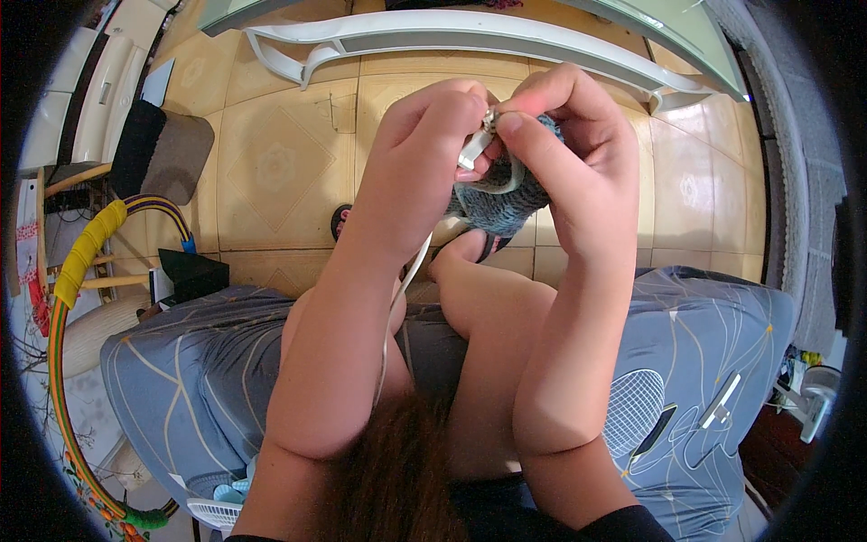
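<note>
Both of my hands are raised together in front of me, over the floor. My left hand (433,135) is closed around a flat white band (476,147), with a thin pale cord (415,266) running down from it toward my lap. My right hand (578,144) is closed, thumb and forefinger pinching at the band's upper end. Whatever small part sits between those fingertips is too small to make out. A grey-blue knitted piece (506,210) hangs below and behind the fingers, partly hidden by my right hand. A pale loop crosses in front of it.
I sit on a seat with a grey-blue patterned cover (704,316). On its right lie a racket (635,411), a dark phone-like object (655,432) and a white device (721,404) with a cable. A striped hoop (60,352) stands left; a white-framed glass table (470,29) lies ahead.
</note>
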Demonstrator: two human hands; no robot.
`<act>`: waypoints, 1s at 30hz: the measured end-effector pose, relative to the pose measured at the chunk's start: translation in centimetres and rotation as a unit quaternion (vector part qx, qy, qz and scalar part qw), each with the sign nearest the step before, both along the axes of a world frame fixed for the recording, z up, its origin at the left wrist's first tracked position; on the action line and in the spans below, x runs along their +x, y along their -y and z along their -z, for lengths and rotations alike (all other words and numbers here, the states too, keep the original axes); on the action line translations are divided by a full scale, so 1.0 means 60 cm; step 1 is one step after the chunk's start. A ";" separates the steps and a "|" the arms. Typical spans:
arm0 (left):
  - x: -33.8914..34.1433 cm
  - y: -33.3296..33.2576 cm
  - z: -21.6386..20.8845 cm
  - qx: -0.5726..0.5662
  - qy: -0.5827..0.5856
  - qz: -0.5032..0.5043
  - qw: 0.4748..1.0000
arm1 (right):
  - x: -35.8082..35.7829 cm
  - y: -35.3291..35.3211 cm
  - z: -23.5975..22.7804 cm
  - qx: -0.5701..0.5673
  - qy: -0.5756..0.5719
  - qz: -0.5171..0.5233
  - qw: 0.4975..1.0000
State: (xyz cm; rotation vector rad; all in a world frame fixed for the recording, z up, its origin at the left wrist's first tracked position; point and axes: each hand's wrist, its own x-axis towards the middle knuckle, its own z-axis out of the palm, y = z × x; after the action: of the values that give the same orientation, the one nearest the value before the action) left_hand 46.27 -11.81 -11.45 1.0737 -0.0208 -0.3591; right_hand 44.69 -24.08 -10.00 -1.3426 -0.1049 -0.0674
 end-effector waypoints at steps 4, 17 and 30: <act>0.000 0.000 -0.002 0.008 -0.016 -0.023 1.000 | 0.000 -0.001 0.001 0.000 -0.010 -0.005 1.000; 0.004 -0.003 0.007 -0.055 -0.032 0.021 0.998 | 0.003 0.006 0.000 0.055 -0.042 0.004 0.998; 0.009 -0.007 0.012 -0.115 -0.063 0.010 0.991 | 0.001 -0.004 0.001 -0.011 -0.015 0.030 0.999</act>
State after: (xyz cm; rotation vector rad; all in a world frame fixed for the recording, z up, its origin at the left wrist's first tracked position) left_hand 46.82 -11.36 -12.17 0.8224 0.0392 -0.4326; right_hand 44.76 -23.86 -10.08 -1.3685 -0.0393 -0.0973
